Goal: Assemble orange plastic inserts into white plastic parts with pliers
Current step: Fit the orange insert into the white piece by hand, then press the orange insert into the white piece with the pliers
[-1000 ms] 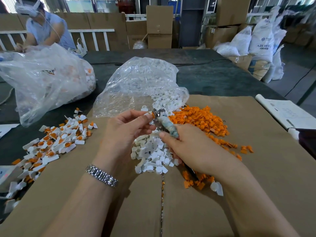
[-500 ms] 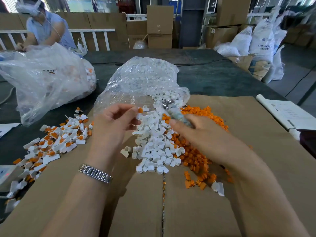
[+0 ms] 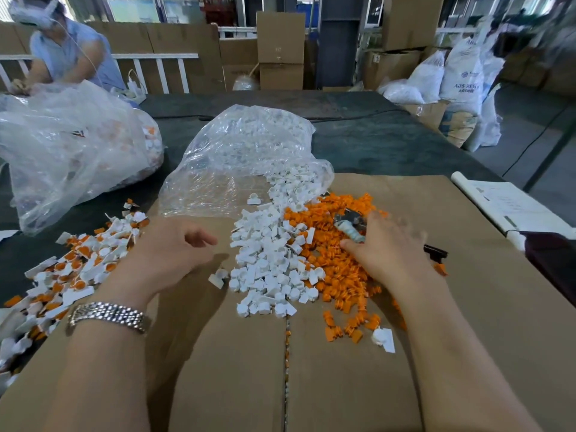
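Observation:
A heap of white plastic parts (image 3: pixel 271 260) lies mid-cardboard, spilling from a clear bag (image 3: pixel 249 151). Right of it spreads a heap of orange inserts (image 3: pixel 339 266). My right hand (image 3: pixel 386 244) grips the pliers (image 3: pixel 349 224) by their taped handle, jaws pointing away over the orange heap; a black handle end (image 3: pixel 434 252) sticks out past the hand. My left hand (image 3: pixel 174 247) hovers low over the cardboard left of the white heap, fingers loosely curled, with nothing visible in it. Assembled white-and-orange pieces (image 3: pixel 78 263) are piled at the left.
The brown cardboard sheet (image 3: pixel 343 369) covers the dark table. A big clear bag (image 3: pixel 68 145) of parts sits at back left, with another person (image 3: pixel 62 48) behind it. Rolled papers (image 3: pixel 505 204) and a dark object (image 3: pixel 554 254) lie at the right edge.
My hands have parted. The left one dropped down and leftward, no longer pinching a piece at the pliers. The right one swung the pliers right and down onto the orange heap.

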